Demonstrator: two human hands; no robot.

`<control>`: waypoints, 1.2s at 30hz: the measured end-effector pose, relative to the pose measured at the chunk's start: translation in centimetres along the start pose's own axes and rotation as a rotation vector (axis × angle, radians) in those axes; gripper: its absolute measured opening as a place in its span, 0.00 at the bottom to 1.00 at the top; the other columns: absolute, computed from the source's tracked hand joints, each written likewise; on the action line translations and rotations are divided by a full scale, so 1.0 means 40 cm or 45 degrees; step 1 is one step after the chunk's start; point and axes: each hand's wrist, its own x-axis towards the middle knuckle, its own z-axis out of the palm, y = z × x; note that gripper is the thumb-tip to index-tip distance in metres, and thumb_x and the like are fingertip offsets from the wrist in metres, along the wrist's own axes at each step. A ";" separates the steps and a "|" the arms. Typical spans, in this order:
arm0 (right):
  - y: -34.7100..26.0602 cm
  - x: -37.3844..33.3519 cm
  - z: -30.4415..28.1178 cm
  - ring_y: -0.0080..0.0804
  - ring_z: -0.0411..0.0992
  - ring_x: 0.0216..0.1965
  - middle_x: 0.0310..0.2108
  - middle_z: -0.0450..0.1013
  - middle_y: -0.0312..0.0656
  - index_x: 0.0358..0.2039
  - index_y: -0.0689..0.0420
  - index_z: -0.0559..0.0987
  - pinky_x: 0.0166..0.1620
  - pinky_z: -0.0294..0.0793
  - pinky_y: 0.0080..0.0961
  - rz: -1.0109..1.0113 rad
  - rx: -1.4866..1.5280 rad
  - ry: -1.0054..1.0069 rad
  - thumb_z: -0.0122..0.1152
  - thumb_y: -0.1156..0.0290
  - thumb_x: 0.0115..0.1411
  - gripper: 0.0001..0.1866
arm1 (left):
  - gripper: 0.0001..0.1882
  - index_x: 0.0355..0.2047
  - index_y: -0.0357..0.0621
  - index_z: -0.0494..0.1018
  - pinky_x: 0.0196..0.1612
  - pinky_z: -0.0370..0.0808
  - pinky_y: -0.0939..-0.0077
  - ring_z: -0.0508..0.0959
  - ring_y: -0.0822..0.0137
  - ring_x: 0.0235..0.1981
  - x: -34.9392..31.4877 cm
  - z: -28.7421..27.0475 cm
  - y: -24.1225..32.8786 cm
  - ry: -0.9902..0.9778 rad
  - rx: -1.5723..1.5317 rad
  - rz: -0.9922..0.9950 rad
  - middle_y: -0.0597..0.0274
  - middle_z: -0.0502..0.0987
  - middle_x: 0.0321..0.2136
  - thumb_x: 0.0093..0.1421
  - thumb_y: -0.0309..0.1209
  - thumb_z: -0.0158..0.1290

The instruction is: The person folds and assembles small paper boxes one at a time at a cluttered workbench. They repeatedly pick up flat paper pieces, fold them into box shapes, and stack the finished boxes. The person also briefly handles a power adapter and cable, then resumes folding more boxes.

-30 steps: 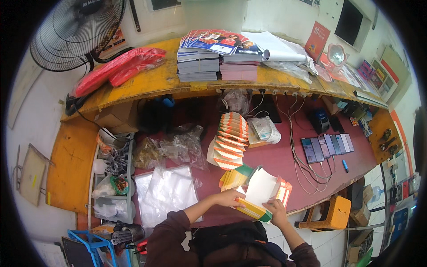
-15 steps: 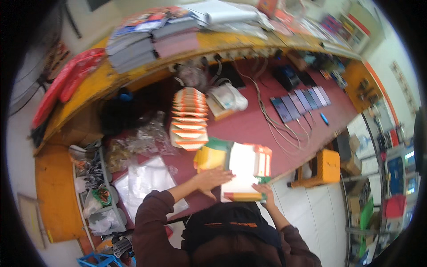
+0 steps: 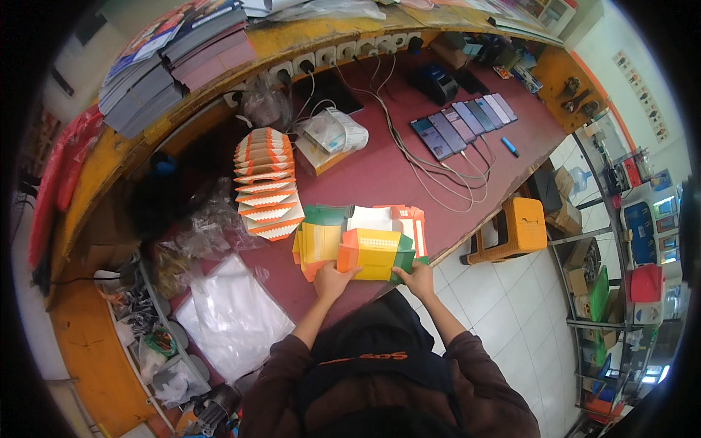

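Observation:
Both of my hands grip the near edge of a flattened yellow, orange and green carton (image 3: 374, 255), its printed side up. My left hand (image 3: 333, 282) is closed on the near left part with the thumb on top. My right hand (image 3: 415, 280) pinches the green near right corner. Beneath and behind this carton lie more flattened cartons (image 3: 317, 244), yellow and green on the left, white and orange on the right; their number is hidden. Farther left stands a row of partly folded orange and white cartons (image 3: 267, 182), nested one against another.
Clear plastic sleeves (image 3: 232, 315) lie left of my arm, beside a grey bin (image 3: 179, 349). Several phones (image 3: 461, 126) with cables and a blue pen (image 3: 510, 147) are at the right. An opened box (image 3: 321, 157) sits behind; a yellow stool (image 3: 524, 228) stands beyond the table edge (image 3: 467, 244).
A white face was uppermost before, with my left hand spread flat beside it. Now a yellow printed carton faces up and both hands hold its near edge. The view has shifted too.

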 end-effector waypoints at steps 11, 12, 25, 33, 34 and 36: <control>-0.092 0.009 -0.042 0.48 0.66 0.49 0.45 0.67 0.56 0.41 0.64 0.72 0.45 0.67 0.39 -0.436 -0.240 0.223 0.72 0.54 0.40 0.33 | 0.34 0.39 0.34 0.74 0.34 0.73 0.69 0.79 0.61 0.32 0.026 -0.056 0.056 -0.168 -0.258 -0.146 0.51 0.78 0.32 0.44 0.55 0.61; -0.107 0.005 -0.057 0.48 0.59 0.54 0.54 0.59 0.52 0.48 0.60 0.68 0.51 0.62 0.38 -0.593 -0.203 0.209 0.73 0.57 0.37 0.38 | 0.34 0.39 0.34 0.75 0.34 0.73 0.71 0.79 0.63 0.32 0.033 -0.073 0.057 -0.198 -0.467 -0.164 0.53 0.78 0.32 0.45 0.54 0.61; -0.075 0.040 -0.055 0.41 0.67 0.44 0.42 0.73 0.43 0.39 0.55 0.77 0.47 0.61 0.38 -0.733 -0.144 0.285 0.70 0.55 0.42 0.25 | 0.28 0.44 0.46 0.74 0.49 0.65 0.62 0.71 0.57 0.44 0.027 -0.201 0.100 0.202 0.010 1.116 0.55 0.75 0.37 0.45 0.48 0.61; -0.039 0.008 -0.016 0.37 0.75 0.28 0.31 0.75 0.47 0.33 0.63 0.73 0.34 0.72 0.32 -0.214 0.540 0.363 0.67 0.57 0.50 0.21 | 0.24 0.37 0.48 0.77 0.49 0.64 0.60 0.74 0.55 0.40 0.082 -0.116 0.129 -0.046 0.055 0.926 0.59 0.77 0.35 0.44 0.50 0.60; -0.041 0.007 -0.011 0.36 0.75 0.27 0.29 0.75 0.48 0.31 0.63 0.73 0.32 0.72 0.31 -0.152 0.470 0.394 0.68 0.56 0.49 0.22 | 0.24 0.36 0.48 0.77 0.48 0.66 0.60 0.75 0.55 0.39 0.069 -0.087 0.119 -0.002 -0.001 0.750 0.59 0.77 0.34 0.44 0.50 0.60; -0.044 0.004 0.000 0.36 0.75 0.26 0.26 0.75 0.48 0.28 0.63 0.72 0.28 0.73 0.29 0.009 0.387 0.398 0.68 0.53 0.48 0.24 | 0.25 0.36 0.46 0.76 0.44 0.68 0.60 0.76 0.54 0.37 0.044 -0.042 0.086 -0.005 -0.111 0.399 0.58 0.77 0.32 0.44 0.51 0.60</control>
